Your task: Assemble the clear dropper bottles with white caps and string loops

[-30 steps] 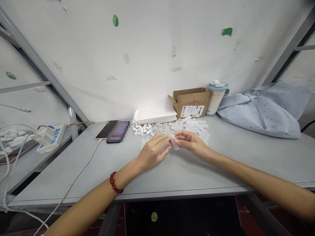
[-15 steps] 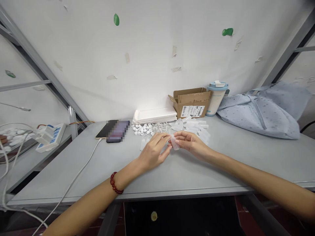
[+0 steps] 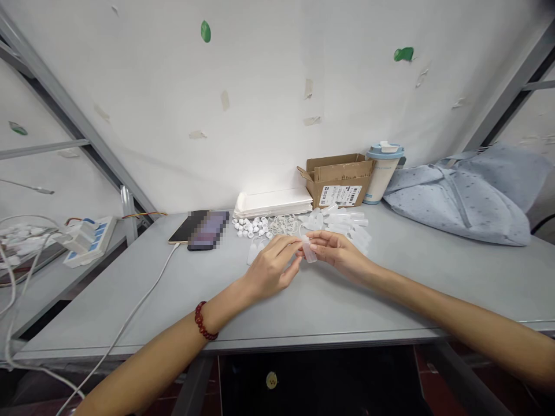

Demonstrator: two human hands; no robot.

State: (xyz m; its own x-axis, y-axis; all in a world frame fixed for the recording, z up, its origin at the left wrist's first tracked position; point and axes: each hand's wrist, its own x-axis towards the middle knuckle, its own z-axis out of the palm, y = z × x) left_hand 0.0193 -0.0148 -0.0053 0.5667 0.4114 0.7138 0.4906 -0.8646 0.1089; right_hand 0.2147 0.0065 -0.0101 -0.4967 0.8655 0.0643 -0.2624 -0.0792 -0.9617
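A small translucent plastic bottle (image 3: 310,253) is tilted between my two hands above the grey table. My right hand (image 3: 340,254) is closed around it, thumb in front and fingers behind. The fingertips of my left hand (image 3: 273,264), which has a red bead bracelet at the wrist, are closed at the bottle's upper end. Exactly what they pinch there is partly hidden. Just beyond my hands lie white caps (image 3: 250,227), a heap of thin whitish loops (image 3: 284,225) and a pile of similar translucent bottles (image 3: 347,218). A few more clear pieces (image 3: 252,251) rest beside my left hand.
Behind the small parts are a stack of white trays (image 3: 273,202), an open cardboard box (image 3: 340,179) and a lidded cup (image 3: 381,176). A pale blue cloth bag (image 3: 459,196) lies at the right. Two phones (image 3: 199,230) with a white cable (image 3: 139,306) are at the left.
Both hands stay almost in place around the bottle, with only slight finger movement. The whole view has shifted very slightly.
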